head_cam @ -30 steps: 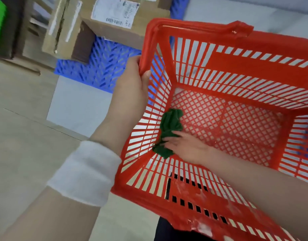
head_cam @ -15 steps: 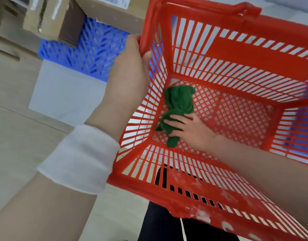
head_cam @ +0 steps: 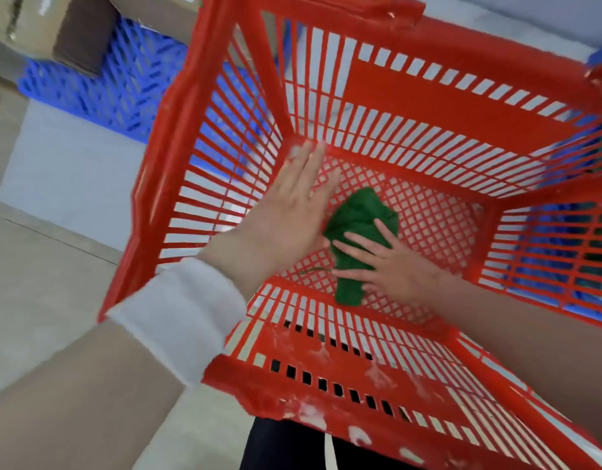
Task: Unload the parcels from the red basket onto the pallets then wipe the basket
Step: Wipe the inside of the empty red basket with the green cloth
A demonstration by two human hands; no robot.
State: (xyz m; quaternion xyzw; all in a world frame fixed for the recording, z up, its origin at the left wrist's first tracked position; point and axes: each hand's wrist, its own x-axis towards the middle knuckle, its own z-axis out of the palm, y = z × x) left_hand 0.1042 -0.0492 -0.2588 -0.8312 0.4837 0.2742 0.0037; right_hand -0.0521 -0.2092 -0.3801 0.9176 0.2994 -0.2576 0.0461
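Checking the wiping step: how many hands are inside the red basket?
2. The left hand is open, fingers straight, near the left wall of the basket; the right hand presses the green cloth onto the mesh floor. None seem hidden.

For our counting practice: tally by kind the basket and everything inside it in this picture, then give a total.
Red slatted plastic basket: 1
Crumpled green cloth: 1
Bare hands, the left hand and the right hand: 2
Total: 4
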